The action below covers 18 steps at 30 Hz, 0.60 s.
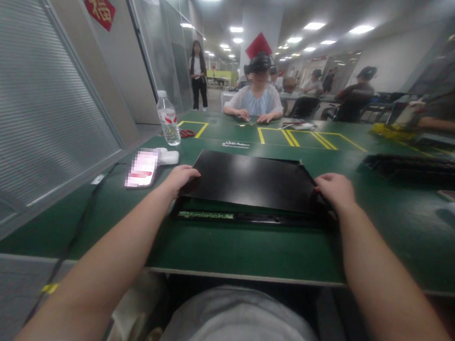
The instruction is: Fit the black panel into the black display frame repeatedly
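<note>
A thin black panel (252, 180) lies between my two hands, its smooth face catching a bright reflection. My left hand (182, 180) is closed on its left edge, thumb toward the top face. On the opposite side, my right hand (335, 189) grips the right edge with fingers curled. Beneath the panel's near edge shows a black tray-like housing (282, 221), with a green circuit board strip (205, 216) inside its left half. A narrow gap separates the panel's near edge from the housing's front rim. The panel hides the rest of the housing.
On the green table (251, 257), a lit phone (142, 169), a white case (168, 157) and a water bottle (169, 118) stand left. Red scissors (186, 133) and small white pieces (235, 144) lie beyond. Black parts (422, 169) are at right. A person (256, 96) sits opposite.
</note>
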Each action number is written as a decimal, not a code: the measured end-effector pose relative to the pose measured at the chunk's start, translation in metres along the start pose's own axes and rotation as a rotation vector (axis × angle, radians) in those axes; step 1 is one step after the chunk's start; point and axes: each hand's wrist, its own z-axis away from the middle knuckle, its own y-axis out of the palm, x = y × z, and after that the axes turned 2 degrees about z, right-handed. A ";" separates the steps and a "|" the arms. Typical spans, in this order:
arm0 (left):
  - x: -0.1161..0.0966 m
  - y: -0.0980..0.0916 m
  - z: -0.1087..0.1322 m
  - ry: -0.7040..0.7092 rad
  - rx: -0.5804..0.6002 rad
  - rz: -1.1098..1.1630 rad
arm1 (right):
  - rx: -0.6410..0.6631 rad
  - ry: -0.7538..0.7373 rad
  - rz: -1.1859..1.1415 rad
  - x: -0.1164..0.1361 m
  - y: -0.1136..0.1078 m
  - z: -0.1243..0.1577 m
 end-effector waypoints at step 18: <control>-0.007 0.005 0.009 -0.025 0.001 0.010 | -0.012 0.002 0.108 0.004 0.000 0.003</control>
